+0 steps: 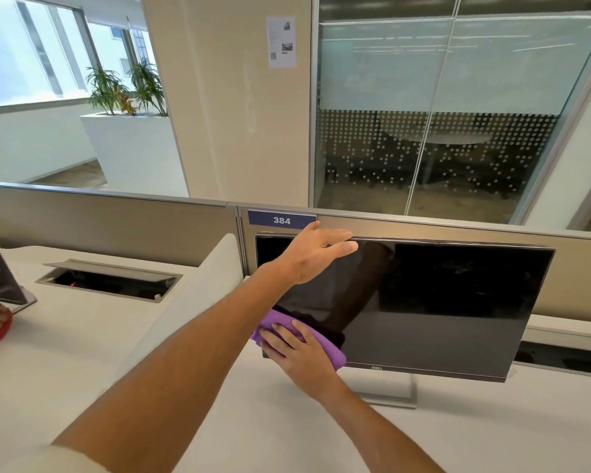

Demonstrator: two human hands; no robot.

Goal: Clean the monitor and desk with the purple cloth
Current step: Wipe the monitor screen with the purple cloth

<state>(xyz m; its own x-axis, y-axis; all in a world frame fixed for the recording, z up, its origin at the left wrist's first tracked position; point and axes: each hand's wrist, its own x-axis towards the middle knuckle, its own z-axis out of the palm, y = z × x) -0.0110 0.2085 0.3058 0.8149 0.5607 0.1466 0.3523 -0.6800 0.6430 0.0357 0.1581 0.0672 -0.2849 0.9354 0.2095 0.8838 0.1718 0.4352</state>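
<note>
Flat and pressing, the right hand [297, 353] makes its grip on the purple cloth [325, 349] with spread fingers rather than a pinch, holding the cloth against the lower left corner of the monitor [440, 302]. That open-palmed hold suits wiping: it spreads pressure across the fabric instead of bunching it.

Higher up, the left hand [316, 256] reaches to the monitor's top edge, fingers straight and apparently laid over the bezel, thumb in front of the glass. It grasps nothing; I judge it is there to steady the panel so the thin screen does not rock on its stand [389, 390] under the wiping push.

Soft and slightly fuzzy, the cloth is folded into a thick pad. By contrast the screen is hard, glossy black glass, switched off, mirroring the forearm as a dark streak. Its stand looks like brushed silver metal with a flat rectangular foot, resting on the smooth, matte white counter [253, 431].

Wiping looks confined to the screen so far; the counter itself probably remains to be done.
</note>
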